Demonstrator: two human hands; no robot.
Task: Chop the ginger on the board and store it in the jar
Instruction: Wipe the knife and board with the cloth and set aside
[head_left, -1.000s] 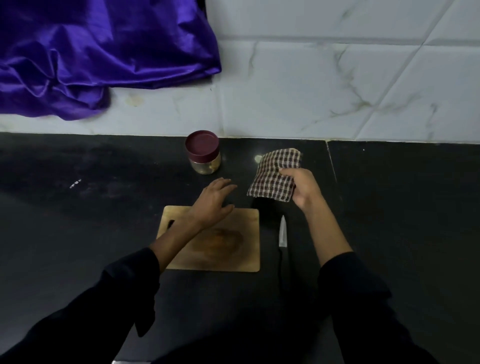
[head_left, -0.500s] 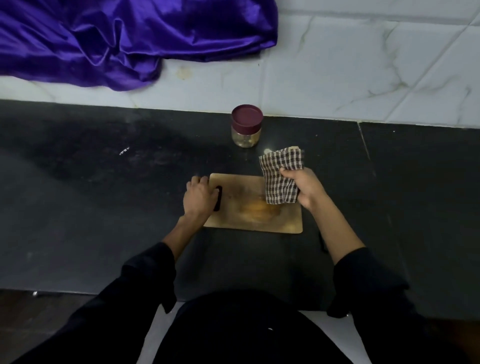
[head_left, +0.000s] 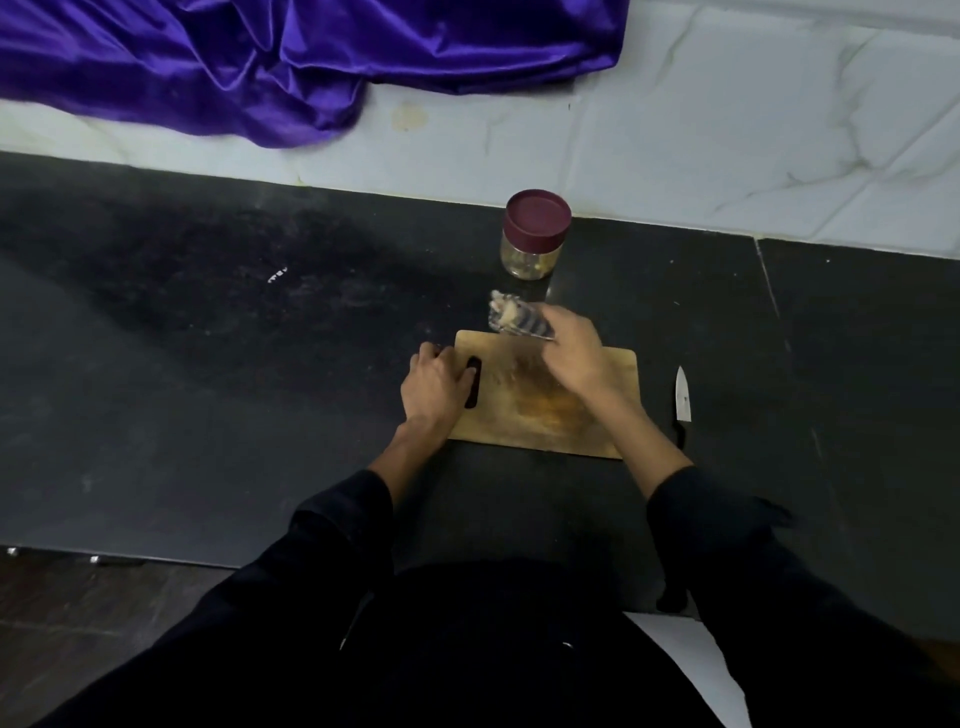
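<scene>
Left hand (head_left: 435, 384) grips the handle-slot end of the rectangular wooden board (head_left: 613, 400), right hand (head_left: 569, 353) clutches a blurred checked cloth (head_left: 514, 320) over its far edge, no ginger visible; lidded clear jar (head_left: 535, 234) behind looks light, slick: grasp its body.

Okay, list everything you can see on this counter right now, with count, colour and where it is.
cutting board: one, light wood, on the black counter, centre
jar: one, clear with maroon lid on, behind the board near the wall
knife: one, silver blade, dark handle, right of the board
checked cloth: one, blurred, at the board's far edge
purple fabric: one, draped against the tiled wall
left hand: holds the board's left end
right hand: grips the cloth over the board
</scene>
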